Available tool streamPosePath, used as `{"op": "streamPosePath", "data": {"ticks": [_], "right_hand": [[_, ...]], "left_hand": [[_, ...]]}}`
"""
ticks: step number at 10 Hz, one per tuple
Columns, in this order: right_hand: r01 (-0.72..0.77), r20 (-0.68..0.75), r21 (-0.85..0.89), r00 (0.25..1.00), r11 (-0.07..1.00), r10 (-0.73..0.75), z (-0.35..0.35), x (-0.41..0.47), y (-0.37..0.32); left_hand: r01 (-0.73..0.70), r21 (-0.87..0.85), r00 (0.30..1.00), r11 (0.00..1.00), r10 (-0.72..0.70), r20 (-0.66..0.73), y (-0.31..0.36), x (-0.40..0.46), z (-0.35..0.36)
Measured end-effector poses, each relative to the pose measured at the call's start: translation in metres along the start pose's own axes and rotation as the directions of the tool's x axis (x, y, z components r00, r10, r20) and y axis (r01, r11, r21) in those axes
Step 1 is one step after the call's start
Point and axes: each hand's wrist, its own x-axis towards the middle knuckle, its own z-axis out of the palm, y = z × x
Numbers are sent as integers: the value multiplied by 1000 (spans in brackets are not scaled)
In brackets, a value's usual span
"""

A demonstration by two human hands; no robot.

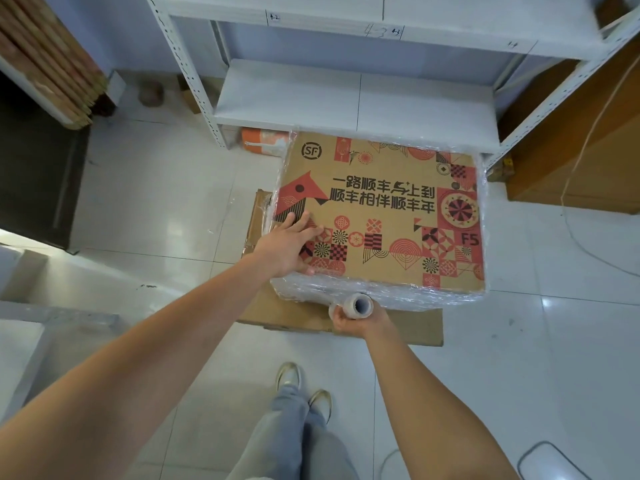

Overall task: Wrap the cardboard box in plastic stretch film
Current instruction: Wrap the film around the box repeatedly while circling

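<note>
1. Right hand (356, 318) grips the stretch film roll (356, 305) at the cardboard box's (381, 209) near edge.
2. Left hand (289, 245) presses flat, fingers straight, on the box's top.
3. Film (346, 291) covers the box's sides; the box sits on flat cardboard (415, 323) before a white shelf (346, 95).

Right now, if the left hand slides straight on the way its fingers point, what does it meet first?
The left hand lies flat on the cardboard box, fingers pointing up-right. It would probably only cross the printed top toward the black characters; nothing stands there.
</note>
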Motion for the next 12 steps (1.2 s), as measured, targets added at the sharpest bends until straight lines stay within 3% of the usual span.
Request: {"op": "streamPosePath", "data": {"ticks": [1,3,4,5,6,8,10,11,12], "right_hand": [[-72,-25,5,997,997,72,-3,-6,0],[81,34,-194,997,978,-76,-17,-14,-12],[101,54,-181,994,978,-92,-20,-18,-26],[80,60,-151,996,985,-72,-15,-16,-29],[-63,12,-120,998,991,65,-19,1,-36],[-23,-49,-379,999,925,4,-36,-7,-65],[-38,-119,-467,993,883,-21,-28,-24,-68],[87,22,-542,996,836,-89,-35,-23,-65],[278,78,-602,953,749,-292,-54,-24,-70]], "left_hand": [[-20,-3,1000,1000,20,1,-2,-2,0],[-30,4,1000,1000,30,4,-2,-3,0],[-21,-1,1000,1000,21,2,2,-3,2],[-8,4,1000,1000,8,8,4,-1,2],[7,7,1000,1000,-8,19,2,1,-1],[82,26,996,996,-83,24,13,3,-4],[143,129,987,981,-151,58,34,7,-14],[178,119,982,977,-184,49,43,12,-17],[242,113,967,964,-248,50,59,18,-13]]}}
